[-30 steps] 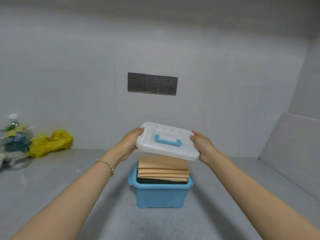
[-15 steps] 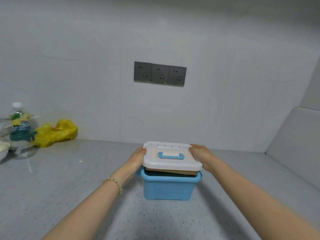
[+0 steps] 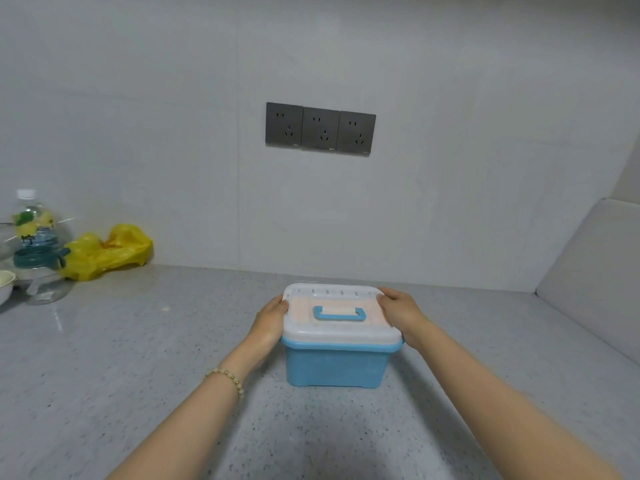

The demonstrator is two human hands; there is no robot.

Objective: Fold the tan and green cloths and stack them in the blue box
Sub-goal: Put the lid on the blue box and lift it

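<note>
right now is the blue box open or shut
Shut: the white lid sits level on the blue box, no gap showing. Latched: cannot tell.

Grey speckled counter (image 3: pixel 138 358) meets white wall (image 3: pixel 450 168) bearing sockets (image 3: pixel 320 129).

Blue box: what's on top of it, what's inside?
A white lid with a blue handle covers the blue box; left hand and right hand grip its ends. A tan tint shows through; contents otherwise hidden.

blue box (image 3: pixel 334 367), yellow bag (image 3: pixel 110 251) on speckled counter (image 3: pixel 138 358)
</note>
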